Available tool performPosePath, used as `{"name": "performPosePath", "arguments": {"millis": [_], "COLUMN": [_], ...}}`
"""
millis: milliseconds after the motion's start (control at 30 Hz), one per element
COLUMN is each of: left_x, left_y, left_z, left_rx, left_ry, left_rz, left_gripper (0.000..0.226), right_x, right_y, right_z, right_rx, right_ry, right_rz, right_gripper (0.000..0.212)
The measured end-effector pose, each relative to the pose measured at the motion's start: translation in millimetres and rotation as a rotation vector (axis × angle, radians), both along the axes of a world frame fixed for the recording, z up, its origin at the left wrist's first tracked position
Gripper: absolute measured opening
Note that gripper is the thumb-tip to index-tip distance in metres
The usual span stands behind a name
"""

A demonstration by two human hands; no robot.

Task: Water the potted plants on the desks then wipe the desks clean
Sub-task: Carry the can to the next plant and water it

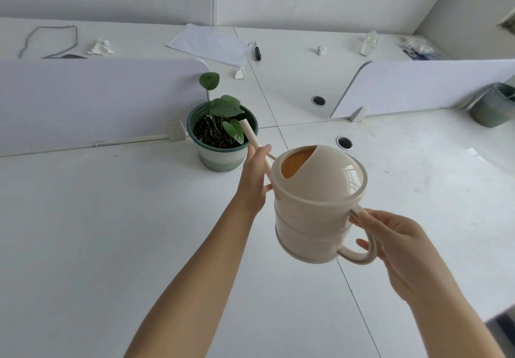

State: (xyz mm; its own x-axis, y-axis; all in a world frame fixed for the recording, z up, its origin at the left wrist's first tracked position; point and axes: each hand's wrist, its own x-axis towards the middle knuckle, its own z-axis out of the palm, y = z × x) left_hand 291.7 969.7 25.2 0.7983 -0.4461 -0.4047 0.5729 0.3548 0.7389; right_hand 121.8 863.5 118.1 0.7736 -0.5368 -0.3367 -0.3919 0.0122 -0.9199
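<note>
A cream watering can (317,207) is held above the white desk (111,232) at centre right of the frame, tilted toward the upper left. Its looped handle (362,251) is grasped by the right hand (395,249) at lower right, fingers curled around the loop. The base of the long spout (252,136) is steadied by the left hand (255,179), whose fingers are wrapped around the tube just beside the can's body. The spout's tip is seen over the rim of the green and white pot (223,134), which stands on the desk at centre, beside the end of a low white divider panel (92,101). In the pot, dark soil and a small plant (223,107) with a few heart-shaped leaves are visible. On the far desks along the top of the frame, a sheet of paper (211,44), crumpled tissues (99,47), a black cable (50,41) and a dark-handled tool (257,52) are scattered. A grey bin (493,105) is seen at the right edge
</note>
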Motion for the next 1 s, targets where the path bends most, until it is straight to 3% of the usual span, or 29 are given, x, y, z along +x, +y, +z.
{"name": "performPosePath", "arguments": {"millis": [167, 300, 367, 467, 533, 733, 767, 833, 1000], "left_x": [4.9, 7.3, 6.3, 5.3, 4.8, 3.5, 4.1, 6.7, 18.9], "left_y": [-7.9, -8.8, -7.4, -6.1, -4.0, 8.3, 11.2, 18.0, 31.8], "left_z": [7.3, 9.7, 10.0, 6.3, 2.8, -5.6, -6.2, -5.2, 1.8], "left_rx": [0.022, 0.004, -0.003, -0.026, -0.025, -0.017, -0.016, -0.009, -0.023], "left_ry": [0.022, 0.055, 0.072, 0.117, 0.127, 0.109, 0.104, 0.100, 0.130], "left_rz": [-0.011, -0.041, -0.036, -0.018, -0.006, 0.050, 0.057, 0.073, 0.131], "left_gripper": [0.069, 0.025, 0.016, 0.010, 0.014, 0.012, 0.013, 0.021, 0.014], "right_x": [6.8, 8.0, 7.2, 4.0, 2.1, 2.7, 4.6, 12.0, 27.8], "right_y": [-4.9, -5.2, -2.0, -1.8, 0.2, 8.6, 11.5, 19.0, 20.5], "right_z": [3.6, 7.1, 11.8, 10.4, 11.1, 14.7, 16.4, 21.0, 16.4], "right_rx": [-0.050, -0.097, -0.108, -0.194, -0.215, -0.227, -0.214, -0.194, -0.179], "right_ry": [0.002, 0.018, 0.011, 0.038, 0.045, 0.026, 0.015, -0.004, 0.022], "right_rz": [-0.019, 0.009, 0.046, 0.097, 0.142, 0.174, 0.178, 0.180, 0.201], "right_gripper": [0.028, 0.033, 0.025, 0.076, 0.082, 0.074, 0.063, 0.022, 0.019]}}
